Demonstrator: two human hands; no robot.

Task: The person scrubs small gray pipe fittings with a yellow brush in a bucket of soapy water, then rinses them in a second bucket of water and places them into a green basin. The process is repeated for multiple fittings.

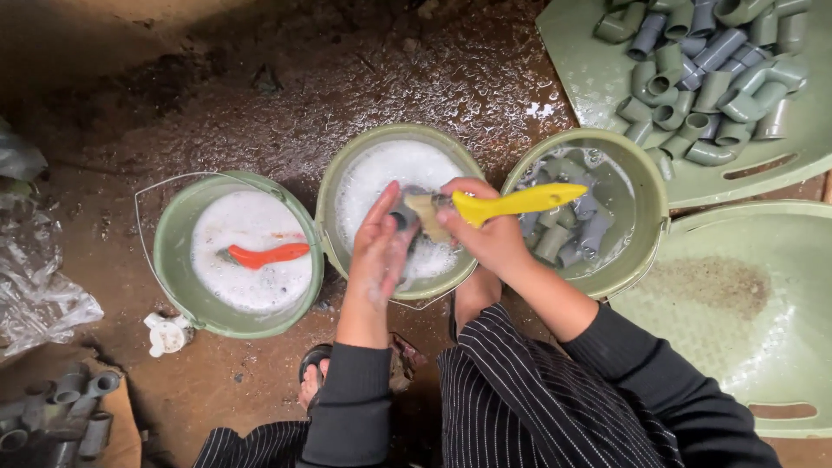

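Both forearms reach forward from black sleeves over striped trousers, meeting above the middle bucket (334, 186). The left hand (380, 247) stands on edge, fingers straight and together, wet with suds, its fingertips pressing a small grey pipe fitting (404, 215) that is mostly hidden between the hands. The right hand (485, 230) is closed in a fist around the yellow plastic handle of a brush (511, 204), whose pale bristle head lies against the fitting, the handle pointing right. Under them, the middle bucket is a round, pale green plastic one full of white foam. To its left, touching it, a like bucket (173, 260) with a thin wire handle holds foam and an orange-handled brush (267, 255) lying on the surface. To the right, a third green bucket (646, 182) holds clearer water with several grey fittings (568, 234) sunk in it. At near left, more grey fittings (65, 407) lie in a heap, with crumpled clear plastic (39, 295) beyond them. At near right sits an empty green tray (780, 260), wet and textured. Farthest, at upper right, another green tray (589, 69) carries a pile of grey-green elbow fittings (711, 69). The ground (347, 78) is wet brown earth.
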